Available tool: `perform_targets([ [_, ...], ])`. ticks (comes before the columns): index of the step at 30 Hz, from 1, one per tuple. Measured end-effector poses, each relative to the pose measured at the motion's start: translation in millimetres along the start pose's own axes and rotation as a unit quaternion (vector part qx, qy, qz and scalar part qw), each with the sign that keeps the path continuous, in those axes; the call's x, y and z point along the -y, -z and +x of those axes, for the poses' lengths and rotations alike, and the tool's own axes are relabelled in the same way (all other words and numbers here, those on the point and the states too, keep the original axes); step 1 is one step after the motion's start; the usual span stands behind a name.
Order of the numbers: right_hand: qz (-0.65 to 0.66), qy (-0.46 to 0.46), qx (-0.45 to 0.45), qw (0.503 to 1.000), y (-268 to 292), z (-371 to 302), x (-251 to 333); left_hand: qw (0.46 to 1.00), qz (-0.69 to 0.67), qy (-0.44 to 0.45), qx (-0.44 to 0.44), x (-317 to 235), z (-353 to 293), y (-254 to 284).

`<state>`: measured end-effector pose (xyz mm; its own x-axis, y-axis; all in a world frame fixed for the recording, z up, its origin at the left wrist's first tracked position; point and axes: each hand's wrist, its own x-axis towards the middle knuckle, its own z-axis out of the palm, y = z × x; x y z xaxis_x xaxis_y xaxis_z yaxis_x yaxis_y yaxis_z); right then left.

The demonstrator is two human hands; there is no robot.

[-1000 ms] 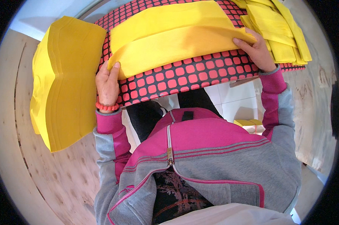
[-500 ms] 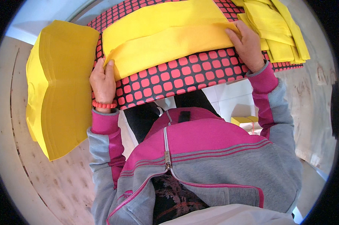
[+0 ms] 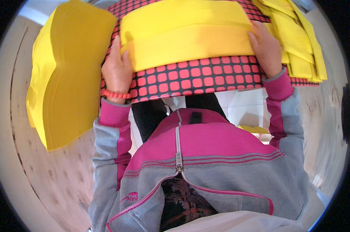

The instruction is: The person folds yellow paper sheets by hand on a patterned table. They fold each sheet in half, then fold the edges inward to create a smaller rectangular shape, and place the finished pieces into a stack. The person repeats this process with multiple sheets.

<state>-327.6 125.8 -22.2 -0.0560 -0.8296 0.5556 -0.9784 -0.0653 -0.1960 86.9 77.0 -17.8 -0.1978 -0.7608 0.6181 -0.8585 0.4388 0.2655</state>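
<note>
A yellow fabric piece [image 3: 190, 46] lies folded on the tabletop, a long flap laid along its near side. At its left end, my left hand [image 3: 117, 71] rests with fingers stretched forward and thumb apart, the thumb by the fabric's edge. My right hand [image 3: 268, 50] is at the right end, thumb and forefinger apart and touching that edge. Its other fingers are partly hidden. Both hands look open.
The table has a red-and-black checked cover [image 3: 200, 77]. A large stack of yellow fabric sheets [image 3: 74, 73] stands at the left. Folded yellow pieces [image 3: 295, 38] are piled at the right. A yellow-topped item [image 3: 254, 129] sits below, near the floor.
The near flap now lies flatter on the fabric. My left hand has loosened from the corner and moved up along the left edge; my right hand's fingers have also eased. The view has shifted slightly.
</note>
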Motion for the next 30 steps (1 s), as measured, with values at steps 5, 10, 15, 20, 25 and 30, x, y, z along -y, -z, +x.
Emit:
perform_targets([
  [5,-0.018,0.022,-0.039,0.999,3,-4,5,0.997,0.005,0.057,0.046,-1,0,3],
  [10,-0.04,-0.013,-0.014,0.999,2,-4,4,0.995,0.038,0.07,0.064,-1,4,0],
  [15,-0.006,0.002,-0.028,1.0,-1,-4,-1,0.996,0.074,0.034,0.038,3,4,-5],
  [20,0.038,0.001,-0.034,0.999,-3,-4,-7,0.995,0.096,0.008,0.039,4,0,-5],
  [25,0.015,-0.011,-0.021,1.0,-9,0,-13,0.991,0.121,0.015,0.054,0,-1,-2],
  [30,0.003,0.002,-0.027,1.0,-13,4,-18,0.981,0.168,0.052,0.085,-8,0,3],
])
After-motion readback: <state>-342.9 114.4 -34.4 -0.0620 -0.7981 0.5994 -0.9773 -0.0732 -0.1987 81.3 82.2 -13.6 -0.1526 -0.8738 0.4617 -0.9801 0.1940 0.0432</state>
